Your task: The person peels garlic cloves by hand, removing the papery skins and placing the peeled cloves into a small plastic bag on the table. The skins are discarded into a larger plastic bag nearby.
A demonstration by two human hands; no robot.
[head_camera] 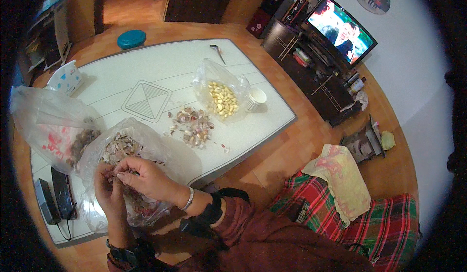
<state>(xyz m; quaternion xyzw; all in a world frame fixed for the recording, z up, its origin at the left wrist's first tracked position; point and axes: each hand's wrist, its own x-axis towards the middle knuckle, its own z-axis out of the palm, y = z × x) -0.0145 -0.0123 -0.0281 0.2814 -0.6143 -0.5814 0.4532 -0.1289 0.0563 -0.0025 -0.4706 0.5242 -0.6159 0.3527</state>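
Note:
My left hand (109, 191) and my right hand (149, 179) meet at the fingertips, fingers bent in a pinch. Whatever is between them is too small or hidden to make out. Both hover over a clear plastic bag (146, 135) that stands wide at the near edge of the table and holds dry garlic skins (122, 148). Right of the bag, unpeeled garlic cloves (197, 135) lie in a loose pile with bits of skin. Farther off, a second clear bag (208, 75) holds peeled garlic cloves (223, 98). A white paper cup (257, 99) touches or nearly touches that bag.
A plastic bag with red writing (54, 126) leans at left, brownish contents in its bottom. On the white table (182, 62) are a tissue pack (65, 78), a spoon (218, 54) and black devices (46, 201) with a cord. Beyond stand a teal stool (131, 39) and a television (341, 29).

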